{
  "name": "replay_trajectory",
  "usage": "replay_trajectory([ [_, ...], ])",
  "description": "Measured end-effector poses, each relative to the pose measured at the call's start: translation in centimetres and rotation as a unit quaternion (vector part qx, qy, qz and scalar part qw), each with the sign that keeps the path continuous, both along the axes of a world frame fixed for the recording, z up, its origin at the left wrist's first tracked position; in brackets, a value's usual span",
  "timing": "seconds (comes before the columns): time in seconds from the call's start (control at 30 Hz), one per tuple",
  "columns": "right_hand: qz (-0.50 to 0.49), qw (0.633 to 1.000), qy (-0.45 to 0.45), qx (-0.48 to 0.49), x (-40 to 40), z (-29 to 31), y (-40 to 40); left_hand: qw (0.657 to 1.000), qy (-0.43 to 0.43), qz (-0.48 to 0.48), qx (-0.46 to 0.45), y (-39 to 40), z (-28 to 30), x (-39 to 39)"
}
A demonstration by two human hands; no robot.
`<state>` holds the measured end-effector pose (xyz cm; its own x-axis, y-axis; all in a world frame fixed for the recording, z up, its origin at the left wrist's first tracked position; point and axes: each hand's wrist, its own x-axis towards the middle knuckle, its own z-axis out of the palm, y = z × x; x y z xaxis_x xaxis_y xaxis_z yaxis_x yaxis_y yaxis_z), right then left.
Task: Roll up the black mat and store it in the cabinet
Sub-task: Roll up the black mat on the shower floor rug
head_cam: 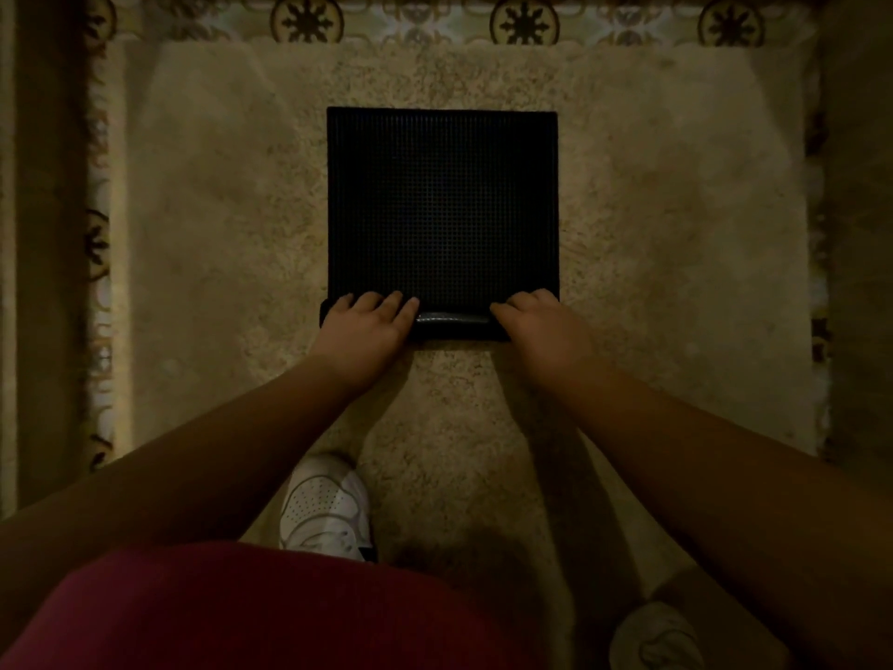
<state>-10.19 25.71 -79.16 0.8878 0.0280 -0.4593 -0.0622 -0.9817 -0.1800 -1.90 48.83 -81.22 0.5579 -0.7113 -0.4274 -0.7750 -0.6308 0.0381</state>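
Note:
A black square mat (442, 200) with a fine grid texture lies flat on a shaggy beige rug (217, 234). Its near edge is curled over into a narrow roll (452, 324). My left hand (369, 326) presses on the left end of that roll, fingers curled over it onto the flat part. My right hand (541, 326) grips the right end the same way. The cabinet is not in view.
The rug sits on patterned tile floor (524, 21) that shows along the far and left edges. My white shoe (326, 507) stands on the rug just behind the mat, the other shoe (657, 638) at bottom right. The room is dim.

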Motion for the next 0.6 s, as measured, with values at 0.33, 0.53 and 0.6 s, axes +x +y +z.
replay_trajectory([
  [0.33,-0.014,0.996,0.085,0.038,3.3,0.5,-1.4,0.994,0.042,0.085,-0.062,-1.4,1.0,1.1],
  [0.53,0.024,0.982,0.177,0.059,3.3,0.4,-1.8,0.988,0.095,0.09,-0.084,0.2,1.6,-1.3],
  [0.6,0.026,0.981,0.179,0.066,3.2,0.2,-1.9,0.985,0.109,0.095,-0.09,0.6,1.5,-1.7],
])
